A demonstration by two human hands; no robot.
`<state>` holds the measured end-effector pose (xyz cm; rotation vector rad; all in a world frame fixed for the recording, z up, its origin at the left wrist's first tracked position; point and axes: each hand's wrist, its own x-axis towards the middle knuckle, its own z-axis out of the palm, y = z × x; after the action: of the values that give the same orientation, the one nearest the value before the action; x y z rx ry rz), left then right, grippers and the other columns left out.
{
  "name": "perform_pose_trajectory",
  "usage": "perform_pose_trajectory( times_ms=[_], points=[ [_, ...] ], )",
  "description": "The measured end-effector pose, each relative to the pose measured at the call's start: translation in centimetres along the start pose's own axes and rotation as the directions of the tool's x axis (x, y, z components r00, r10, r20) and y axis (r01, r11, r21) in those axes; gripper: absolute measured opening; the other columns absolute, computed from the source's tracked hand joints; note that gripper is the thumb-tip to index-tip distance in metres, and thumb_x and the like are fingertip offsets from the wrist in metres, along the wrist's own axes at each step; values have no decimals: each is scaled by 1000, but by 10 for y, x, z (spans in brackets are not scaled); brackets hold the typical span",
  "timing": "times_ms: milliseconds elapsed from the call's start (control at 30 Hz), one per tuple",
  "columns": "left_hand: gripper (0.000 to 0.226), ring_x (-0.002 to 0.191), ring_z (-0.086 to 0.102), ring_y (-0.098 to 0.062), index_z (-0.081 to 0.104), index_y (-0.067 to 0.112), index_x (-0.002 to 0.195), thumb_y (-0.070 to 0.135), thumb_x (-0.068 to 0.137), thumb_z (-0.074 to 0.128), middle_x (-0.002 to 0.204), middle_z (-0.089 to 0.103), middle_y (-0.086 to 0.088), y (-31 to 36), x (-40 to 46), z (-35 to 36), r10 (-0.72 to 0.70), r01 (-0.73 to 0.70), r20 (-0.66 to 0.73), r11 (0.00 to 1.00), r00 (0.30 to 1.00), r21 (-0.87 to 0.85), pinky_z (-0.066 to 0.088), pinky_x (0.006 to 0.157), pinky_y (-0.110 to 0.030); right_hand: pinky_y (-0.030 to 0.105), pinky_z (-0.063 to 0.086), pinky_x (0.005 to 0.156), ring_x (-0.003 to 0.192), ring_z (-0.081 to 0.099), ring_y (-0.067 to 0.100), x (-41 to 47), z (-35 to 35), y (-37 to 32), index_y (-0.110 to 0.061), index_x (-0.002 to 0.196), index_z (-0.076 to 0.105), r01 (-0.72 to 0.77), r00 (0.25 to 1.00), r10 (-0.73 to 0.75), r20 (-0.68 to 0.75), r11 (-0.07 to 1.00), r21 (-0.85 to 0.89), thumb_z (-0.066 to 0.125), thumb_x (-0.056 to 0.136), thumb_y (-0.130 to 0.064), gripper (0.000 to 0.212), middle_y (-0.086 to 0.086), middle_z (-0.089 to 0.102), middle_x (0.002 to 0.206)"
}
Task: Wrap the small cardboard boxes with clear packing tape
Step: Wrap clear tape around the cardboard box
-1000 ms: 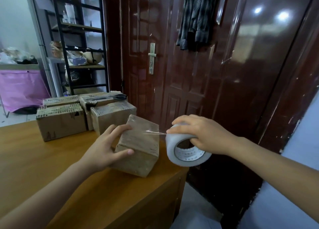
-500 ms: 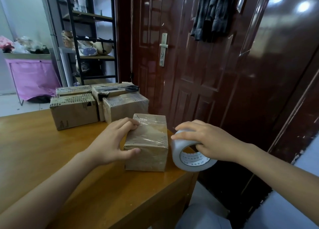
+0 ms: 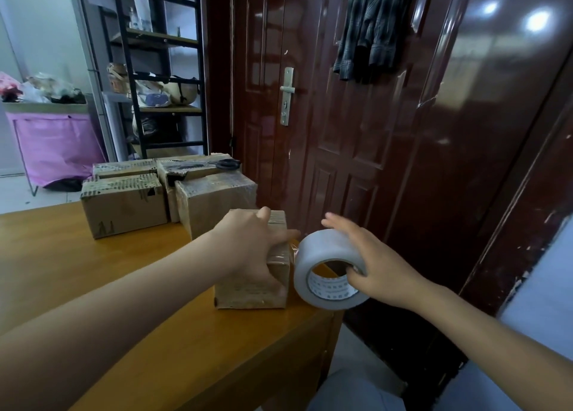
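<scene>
Box in hand: small cardboard box sits near the right front corner of the wooden table, its top and near face glossy with clear wrap.
Left hand: left hand lies over the top of this box, fingers curled down its right side and thumb pressed to the near face, so the box is grasped from above.
Tape: roll of clear packing tape stands on edge just to the right of the box, at the table's edge, its open core facing the camera; a short strip of tape bridges the narrow gap between roll and box.
Right hand: right hand holds the roll, thumb hooked inside the core and fingers spread over the outer curve.
Other boxes: cluster of cardboard boxes stands farther back on the table, touching one another, just behind the box being held.
Scissors: black-handled scissors lie flat on top of the rearmost boxes.
Background: dark red door with a metal handle stands beyond the table, a plaid shirt hanging on it; a black shelf rack stands to the left.
</scene>
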<state>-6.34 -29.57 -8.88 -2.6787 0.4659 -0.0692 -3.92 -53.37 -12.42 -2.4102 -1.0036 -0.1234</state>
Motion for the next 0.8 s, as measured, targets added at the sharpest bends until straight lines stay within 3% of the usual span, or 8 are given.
perform_pose_trajectory(
  times_ms=[100, 200, 300, 433, 567, 633, 700, 800],
  points=[
    [105, 116, 54, -31, 10, 42, 151, 90, 66, 49, 151, 25, -15, -1, 3, -5, 2, -3, 10, 999, 1000, 40, 44, 74, -33, 35, 46, 98, 120, 46, 5, -9, 3, 2, -53, 126, 21, -51, 995, 57, -79, 996, 72, 59, 83, -2, 77, -21, 37, 133],
    [99, 126, 40, -27, 15, 45, 148, 87, 67, 52, 147, 23, -3, -8, 2, 3, 17, -23, -58, 995, 998, -95, 43, 87, -36, 52, 49, 86, 103, 54, 20, -9, -4, -4, -44, 116, 30, -7, 987, 9, -163, 1000, 12, 57, 75, -14, 58, -16, 38, 123],
    [97, 135, 24, -17, 22, 43, 145, 87, 64, 53, 147, 16, 11, -17, -2, 19, -38, -45, -185, 905, 982, -424, 41, 98, -37, 46, 50, 88, 112, 52, 17, 9, -30, -19, -35, 111, 41, 147, 950, -157, -269, 987, -57, 51, 70, -22, 44, -16, 40, 124],
    [89, 143, 18, -6, 42, 38, 136, 86, 62, 55, 152, 19, 23, -19, -7, 44, -218, -227, -446, 625, 868, -747, 32, 112, -42, 32, 49, 87, 108, 53, 12, 47, -57, -43, -18, 113, 62, 306, 881, -340, -328, 940, -150, 56, 75, -16, 39, -10, 45, 118],
    [68, 145, 24, -9, 37, 58, 132, 79, 70, 59, 149, 31, 26, -10, -12, 73, -359, -432, -555, 369, 751, -823, 29, 115, -49, 39, 49, 84, 104, 57, 18, 85, -49, -63, -14, 118, 66, 389, 870, -419, -260, 907, -161, 60, 78, -7, 41, 0, 54, 117],
    [68, 140, 33, -10, 33, 60, 135, 72, 75, 61, 147, 38, 22, -12, -16, 82, -398, -507, -579, 278, 712, -816, 35, 113, -40, 42, 50, 87, 110, 58, 17, 98, -40, -71, -16, 124, 64, 414, 872, -423, -249, 906, -90, 60, 81, -4, 45, 0, 57, 121],
    [69, 133, 41, -4, 32, 57, 139, 67, 78, 62, 142, 42, 26, -22, -20, 94, -387, -551, -601, 244, 699, -798, 38, 106, -22, 41, 48, 97, 122, 54, 12, 106, -30, -77, -20, 132, 58, 415, 888, -402, -223, 910, 14, 61, 83, 0, 52, -2, 56, 131],
    [66, 128, 47, -6, 38, 55, 136, 70, 77, 64, 137, 47, 24, -40, -22, 114, -360, -520, -578, 252, 732, -816, 40, 104, -22, 37, 38, 111, 136, 41, 9, 108, -9, -80, -29, 140, 45, 407, 901, -371, -224, 901, 148, 59, 84, 4, 66, -4, 46, 145]
  ],
)
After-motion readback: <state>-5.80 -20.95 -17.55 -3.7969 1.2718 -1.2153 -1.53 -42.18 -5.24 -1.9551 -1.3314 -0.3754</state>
